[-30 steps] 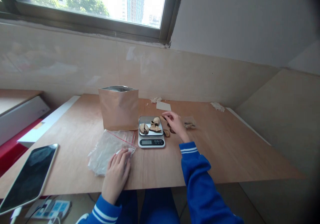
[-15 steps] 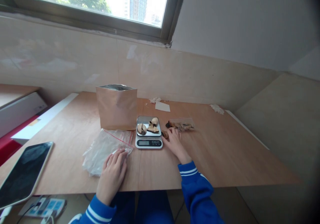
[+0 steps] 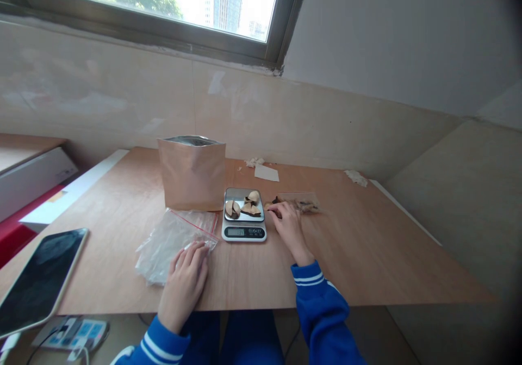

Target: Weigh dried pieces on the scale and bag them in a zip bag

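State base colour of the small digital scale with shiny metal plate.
White. The small digital scale shows best in the head view, the only view here.

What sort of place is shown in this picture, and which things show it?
It looks like a small indoor work corner, though whether home or workshop I cannot tell. A digital scale and clear plastic bags lie on a wooden tabletop near a window.

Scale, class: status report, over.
Left hand on clear bags. Right hand at dried pieces beside scale, grip unclear. Pale pieces on scale. Brown pouch left of scale, seemingly not blocking.
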Action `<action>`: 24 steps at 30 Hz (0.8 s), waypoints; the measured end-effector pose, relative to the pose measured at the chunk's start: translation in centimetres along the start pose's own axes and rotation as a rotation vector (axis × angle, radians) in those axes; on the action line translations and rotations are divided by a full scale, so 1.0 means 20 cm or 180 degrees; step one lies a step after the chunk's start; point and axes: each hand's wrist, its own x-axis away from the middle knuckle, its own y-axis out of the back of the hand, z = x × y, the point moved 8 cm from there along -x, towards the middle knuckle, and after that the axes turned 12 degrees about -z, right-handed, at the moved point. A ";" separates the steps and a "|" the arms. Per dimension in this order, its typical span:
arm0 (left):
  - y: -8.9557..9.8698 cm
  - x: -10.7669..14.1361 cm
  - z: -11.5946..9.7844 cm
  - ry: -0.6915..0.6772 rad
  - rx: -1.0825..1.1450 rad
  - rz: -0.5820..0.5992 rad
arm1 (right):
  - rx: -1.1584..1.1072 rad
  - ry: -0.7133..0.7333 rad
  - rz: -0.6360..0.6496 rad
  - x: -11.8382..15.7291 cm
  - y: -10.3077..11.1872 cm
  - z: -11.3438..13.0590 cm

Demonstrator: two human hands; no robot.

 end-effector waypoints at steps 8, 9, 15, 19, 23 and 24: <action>0.00 0.00 0.00 0.0010 0.0011 -0.0011 | -0.0664 0.0207 0.0215 -0.01 -0.13 0.16; 0.00 0.00 0.00 0.0022 0.0003 -0.0009 | -0.0778 0.0197 0.0150 0.00 -0.12 0.16; -0.01 0.01 0.00 -0.0009 -0.0030 0.0049 | -0.1232 -0.0233 -0.0405 0.08 -0.01 0.06; 0.02 0.01 0.04 0.0375 -0.0037 -0.0156 | -0.1388 -0.0418 -0.0523 0.20 0.00 0.02; 0.05 0.01 0.08 0.0733 -0.0159 -0.0447 | -0.1424 -0.0567 -0.0518 0.33 -0.04 0.02; 0.05 0.01 0.09 0.0784 -0.0182 -0.0486 | -0.1419 -0.0571 -0.0473 0.35 -0.04 0.03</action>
